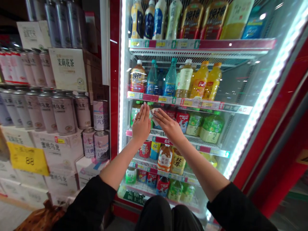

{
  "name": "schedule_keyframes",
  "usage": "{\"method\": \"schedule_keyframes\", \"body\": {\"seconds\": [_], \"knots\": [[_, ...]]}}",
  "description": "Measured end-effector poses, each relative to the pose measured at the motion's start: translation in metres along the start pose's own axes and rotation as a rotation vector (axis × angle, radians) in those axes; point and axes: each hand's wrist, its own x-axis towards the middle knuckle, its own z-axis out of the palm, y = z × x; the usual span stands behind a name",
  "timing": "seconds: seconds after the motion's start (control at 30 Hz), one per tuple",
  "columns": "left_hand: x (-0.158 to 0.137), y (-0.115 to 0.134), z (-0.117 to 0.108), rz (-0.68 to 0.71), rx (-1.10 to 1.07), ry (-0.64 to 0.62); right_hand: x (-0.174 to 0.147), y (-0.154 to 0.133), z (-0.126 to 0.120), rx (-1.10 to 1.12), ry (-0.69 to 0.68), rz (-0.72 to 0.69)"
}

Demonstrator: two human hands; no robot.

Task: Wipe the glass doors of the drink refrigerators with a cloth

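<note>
In front of me stands a lit drinks fridge with a glass door (237,83), which carries reflections. My left hand (141,124), with a ring on one finger, lies flat with fingers stretched up against the glass. Just right of it, my right hand (169,125) presses a crumpled white tissue (154,112) to the door under its fingers. Both hands are level with the third shelf, before green-capped bottles and red packs. My hands partly hide the green tea bottle (134,114) behind the glass.
Stacked cartons (68,69) and large cans (64,112) stand left of the fridge, with a yellow price sign (28,158) on them. A red door frame (271,141) runs along the right. My knees (157,211) are close to the fridge's base. A brown patterned bag (40,218) sits low at left.
</note>
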Motion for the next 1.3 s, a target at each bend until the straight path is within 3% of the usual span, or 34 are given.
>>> {"method": "schedule_keyframes", "body": {"seconds": [0.1, 0.17, 0.3, 0.43, 0.57, 0.7, 0.9, 1.0, 1.17, 1.3], "knots": [[0.002, 0.002, 0.000, -0.009, -0.029, -0.004, -0.020, 0.008, -0.010, -0.011, -0.025, -0.010], [0.002, 0.004, 0.001, -0.019, -0.039, -0.008, -0.019, 0.014, -0.013, -0.027, 0.035, 0.049], [0.002, 0.007, 0.003, -0.038, -0.034, -0.011, 0.017, 0.010, -0.005, -0.042, 0.185, 0.168], [0.000, 0.003, -0.001, -0.018, -0.010, -0.001, 0.044, -0.007, 0.010, -0.019, 0.120, 0.105], [0.001, -0.001, -0.009, -0.010, 0.024, -0.051, 0.021, -0.010, 0.010, -0.013, 0.038, 0.037], [0.003, -0.002, -0.012, -0.007, 0.000, -0.065, -0.012, 0.006, -0.007, -0.021, 0.028, 0.036], [0.002, 0.000, -0.003, -0.001, -0.059, -0.006, 0.007, 0.015, -0.010, -0.028, 0.189, 0.163], [0.002, 0.002, -0.005, -0.009, -0.072, -0.004, 0.016, 0.004, 0.001, -0.001, 0.163, 0.159], [0.004, 0.002, -0.017, -0.021, -0.050, -0.078, -0.016, 0.001, -0.002, 0.012, 0.027, 0.062], [0.006, 0.010, -0.020, 0.071, -0.026, -0.117, -0.035, 0.016, -0.015, -0.014, 0.051, 0.093]]}}
